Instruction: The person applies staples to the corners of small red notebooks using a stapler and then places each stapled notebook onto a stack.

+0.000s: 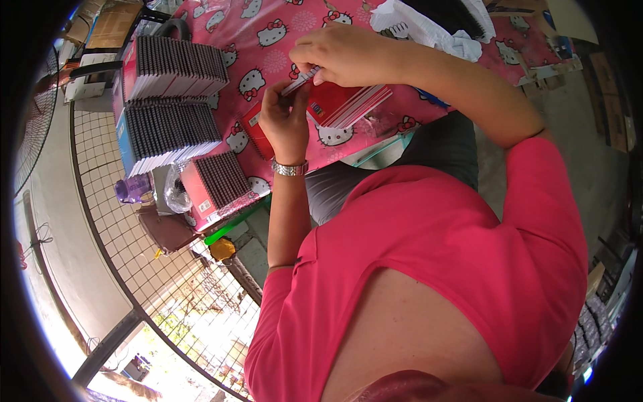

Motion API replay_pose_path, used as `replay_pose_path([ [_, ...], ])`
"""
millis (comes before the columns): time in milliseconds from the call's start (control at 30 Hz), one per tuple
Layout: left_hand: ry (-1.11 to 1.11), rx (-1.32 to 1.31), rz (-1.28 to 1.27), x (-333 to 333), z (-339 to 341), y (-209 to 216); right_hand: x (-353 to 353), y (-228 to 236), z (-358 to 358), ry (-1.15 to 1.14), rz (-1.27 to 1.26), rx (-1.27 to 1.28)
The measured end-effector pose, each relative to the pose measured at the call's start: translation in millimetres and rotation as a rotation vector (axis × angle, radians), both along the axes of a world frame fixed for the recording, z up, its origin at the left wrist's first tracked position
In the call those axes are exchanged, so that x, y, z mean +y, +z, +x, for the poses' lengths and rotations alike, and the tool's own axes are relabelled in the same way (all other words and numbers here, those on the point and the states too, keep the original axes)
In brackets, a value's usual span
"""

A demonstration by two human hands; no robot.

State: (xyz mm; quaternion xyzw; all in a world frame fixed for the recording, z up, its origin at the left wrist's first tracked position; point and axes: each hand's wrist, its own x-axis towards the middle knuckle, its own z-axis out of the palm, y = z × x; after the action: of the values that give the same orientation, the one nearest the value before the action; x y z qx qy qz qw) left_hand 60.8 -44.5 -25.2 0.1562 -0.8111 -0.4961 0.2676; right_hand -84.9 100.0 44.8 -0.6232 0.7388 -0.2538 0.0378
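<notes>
Together, my left hand (285, 127) and right hand (345, 52), fingers curled nearly closed, pinch a narrow pale strip (299, 82) over the table (236, 41), near red notebooks (339, 100)

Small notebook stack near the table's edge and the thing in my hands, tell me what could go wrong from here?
The small notebook stack sits close to the edge of the table; a bump from the left forearm might tip it off. The pale strip is in the fingers of the left hand and right hand, so it could slip if either grip loosens.
</notes>
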Motion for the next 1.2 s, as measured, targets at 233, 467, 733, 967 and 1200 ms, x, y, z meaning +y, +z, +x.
replay_pose_path([
  [233, 0.027, 0.014, 0.033, 2.5, -0.5, -6.3, -0.7, -2.5, -7.3, -0.057, 0.047, -0.031],
  [467, 0.021, 0.177, 0.088, 7.9, -6.1, -9.8, -15.2, 24.6, -0.8, 0.020, 0.483, 0.036],
  [733, 0.008, 0.167, 0.114, 6.3, 0.5, -12.4, -18.6, 26.8, 11.1, -0.003, 0.372, 0.033],
  [967, 0.036, 0.092, 0.142, 5.5, -0.7, -8.7, -20.7, 5.8, -4.9, 0.080, 0.132, -0.127],
  [1200, 0.058, 0.065, 0.084, 2.9, 1.9, -9.3, -17.6, 18.6, -2.5, 0.023, 0.242, 0.065],
])
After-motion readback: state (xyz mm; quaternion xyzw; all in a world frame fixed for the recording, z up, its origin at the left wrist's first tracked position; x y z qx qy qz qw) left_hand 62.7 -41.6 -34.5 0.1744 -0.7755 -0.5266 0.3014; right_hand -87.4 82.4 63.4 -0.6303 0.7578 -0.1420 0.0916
